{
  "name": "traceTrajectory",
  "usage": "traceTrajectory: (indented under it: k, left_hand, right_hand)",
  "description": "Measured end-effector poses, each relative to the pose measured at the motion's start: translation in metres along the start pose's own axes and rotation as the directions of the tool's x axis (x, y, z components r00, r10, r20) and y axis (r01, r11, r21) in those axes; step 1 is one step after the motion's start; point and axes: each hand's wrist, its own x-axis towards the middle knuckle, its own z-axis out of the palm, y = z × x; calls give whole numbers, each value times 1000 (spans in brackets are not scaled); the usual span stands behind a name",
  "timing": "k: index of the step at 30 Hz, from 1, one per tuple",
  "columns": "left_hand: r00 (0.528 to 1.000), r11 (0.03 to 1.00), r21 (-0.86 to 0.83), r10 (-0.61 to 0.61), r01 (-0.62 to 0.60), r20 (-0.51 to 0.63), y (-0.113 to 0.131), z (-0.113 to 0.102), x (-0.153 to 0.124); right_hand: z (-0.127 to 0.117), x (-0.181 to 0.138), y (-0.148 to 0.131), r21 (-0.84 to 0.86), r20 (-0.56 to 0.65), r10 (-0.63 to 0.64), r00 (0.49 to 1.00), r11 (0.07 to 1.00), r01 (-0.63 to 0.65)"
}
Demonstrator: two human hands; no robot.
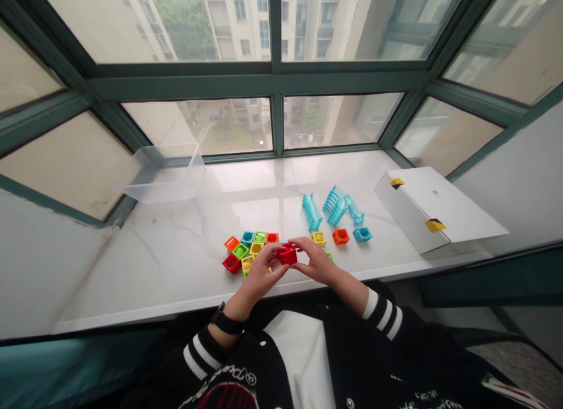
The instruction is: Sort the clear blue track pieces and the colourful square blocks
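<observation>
Between my two hands is a red toy block (pixel 287 255), held just above the near edge of the sill. My left hand (pixel 263 272) grips its left side with the fingers closed. The fingertips and thumb of my right hand (pixel 317 261) close on its right side. A cluster of colourful blocks lies beside and partly under my left hand, among them a green block (pixel 240 251), a blue block (pixel 247 238) and a dark red block (pixel 231 263). Past my right hand sit a yellow block (pixel 319 239), an orange block (pixel 340 237) and a blue block (pixel 362 234).
Translucent blue track pieces (pixel 336 205) lie behind the right-hand blocks. A white box (pixel 440 207) with yellow-black tabs stands at the right. At the back left is a clear plastic bin (pixel 169 189). Green-framed windows enclose the white marble sill (pixel 153 268).
</observation>
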Motion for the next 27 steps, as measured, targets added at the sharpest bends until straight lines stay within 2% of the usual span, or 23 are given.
traceTrajectory:
  k: [5, 10, 13, 17, 22, 27]
  left_hand:
    - [998, 998, 5, -67, 67, -9, 1, 1, 0]
    - [978, 969, -133, -202, 208, 57, -3, 4, 1]
    - [970, 951, -190, -240, 244, 43, -6, 7, 4]
    - [970, 950, -198, -240, 242, 32, -2, 14, 7]
    - [981, 977, -81, -192, 195, 39, 7, 19, 6]
    - [988, 989, 9, -146, 145, 60, 9, 14, 3]
  right_hand:
    - [-1, 0, -1, 23, 14, 9, 1000, 1000, -9]
    - [-3, -2, 0, 15, -4, 38, 999, 999, -38]
    - [-3, -2, -2, -45, 7, 27, 1000, 999, -26]
    - [0, -1, -5, -114, -33, 7, 999, 993, -11]
    - [2, -2, -6, -126, -79, 33, 996, 991, -43]
    - [-14, -10, -6, -148, -118, 85, 989, 984, -102]
